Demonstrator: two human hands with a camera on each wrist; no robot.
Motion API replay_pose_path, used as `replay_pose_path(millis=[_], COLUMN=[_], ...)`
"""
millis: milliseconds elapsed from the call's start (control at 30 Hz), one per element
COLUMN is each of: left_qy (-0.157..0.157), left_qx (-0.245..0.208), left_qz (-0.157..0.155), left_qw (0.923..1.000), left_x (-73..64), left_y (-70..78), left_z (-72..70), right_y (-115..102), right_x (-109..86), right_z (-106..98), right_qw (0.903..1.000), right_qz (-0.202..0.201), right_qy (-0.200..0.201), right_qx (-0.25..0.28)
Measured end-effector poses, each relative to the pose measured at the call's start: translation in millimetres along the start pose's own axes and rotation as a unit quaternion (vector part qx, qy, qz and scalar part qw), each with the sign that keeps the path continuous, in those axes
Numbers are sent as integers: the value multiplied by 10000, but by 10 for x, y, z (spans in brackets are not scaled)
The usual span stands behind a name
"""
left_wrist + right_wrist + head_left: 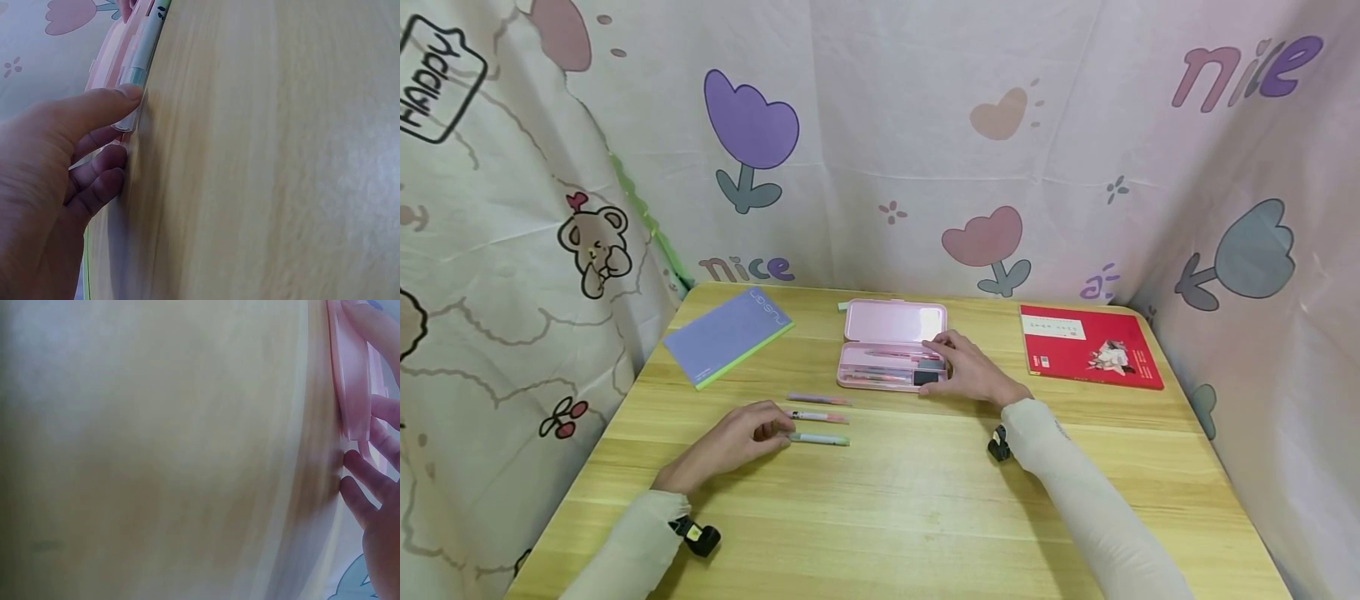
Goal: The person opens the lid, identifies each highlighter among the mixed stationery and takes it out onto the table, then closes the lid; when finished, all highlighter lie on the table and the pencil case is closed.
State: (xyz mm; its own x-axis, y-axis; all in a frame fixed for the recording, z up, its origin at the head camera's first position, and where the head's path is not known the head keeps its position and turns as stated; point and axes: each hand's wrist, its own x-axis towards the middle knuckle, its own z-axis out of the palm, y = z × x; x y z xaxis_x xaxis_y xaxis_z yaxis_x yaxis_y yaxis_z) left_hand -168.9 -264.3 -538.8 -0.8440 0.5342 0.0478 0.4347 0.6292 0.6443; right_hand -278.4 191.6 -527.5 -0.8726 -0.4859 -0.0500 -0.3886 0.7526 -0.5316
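Near the table's middle left, my left hand [737, 440] pinches the end of a pale green marker pen [824, 439] between thumb and index finger. The left wrist view shows the thumb on the pen's clear-tipped end [128, 115]. Just beyond it lie a white-and-pink pen [822, 417] and a purple pen [816, 399], roughly parallel. An open pink pencil case [897, 321] sits farther back, its lid raised at the far side. My right hand [973, 371] grips its right end, thumb on the near wall [353, 381]. Several pens [876, 377] and a dark block [925, 377] lie inside.
A purple-blue notebook [726, 333] with a green edge lies at the back left. At the back right is a red book [1093, 346]. A small pale piece [842, 307] lies by the case's lid. Printed curtains [880, 150] enclose the table [925, 500].
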Motion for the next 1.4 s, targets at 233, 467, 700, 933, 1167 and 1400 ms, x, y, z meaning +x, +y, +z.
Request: replay_pose_path(millis=[233,467,700,933,1167,1400], left_qy=[8,258,256,-2,-329,-737], left_qx=[-86,-144,209,74,43,383], left_qz=[-34,-261,-233,-150,-193,-17], left_qw=[10000,9992,9992,9999,9993,9965], left_x=[-8,88,475,918,1354,1655], left_y=[0,25,81,80,186,169], left_z=[-3,-140,-326,-342,-277,-203], right_y=[4,2,2,8,26,10], right_x=[-10,-6,-8,2,7,-9], right_z=[3,-1,-6,2,4,5], right_qw=[10000,10000,10000,10000,10000,9999], right_qz=[-65,-39,-16,-20,-11,28], right_qy=[26,7,38,4,18,47], right_qx=[-44,-33,-21,-28,-21,106])
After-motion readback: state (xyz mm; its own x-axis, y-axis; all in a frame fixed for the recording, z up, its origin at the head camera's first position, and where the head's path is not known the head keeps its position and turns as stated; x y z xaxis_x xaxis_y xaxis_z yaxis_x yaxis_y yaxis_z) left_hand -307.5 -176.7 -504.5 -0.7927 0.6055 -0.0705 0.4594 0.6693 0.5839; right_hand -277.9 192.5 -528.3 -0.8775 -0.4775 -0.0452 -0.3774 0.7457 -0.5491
